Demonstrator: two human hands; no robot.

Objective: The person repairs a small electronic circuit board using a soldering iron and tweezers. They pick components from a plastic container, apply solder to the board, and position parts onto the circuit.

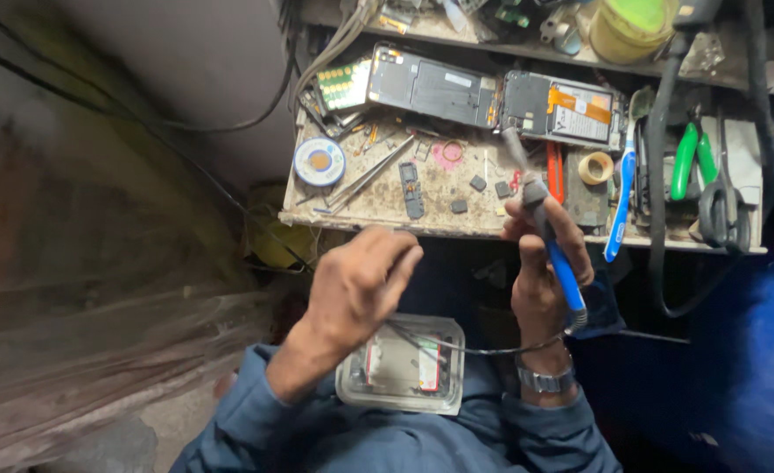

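Observation:
My right hand grips a soldering iron by its blue handle, tip pointing up toward the worn bench. Its thin cord loops below my wrist, which wears a metal watch. My left hand hovers with fingers curled together just under the bench's front edge; I cannot tell if it pinches anything. Two opened phones lie at the back of the bench, one dark, one with an orange label. A clear plastic tray with parts rests on my lap.
On the bench lie a solder wire spool, tweezers, small dark chips, a tape roll, a blue toothbrush, green-handled pliers and scissors. A yellow-green tub stands on the shelf above. A wall is at left.

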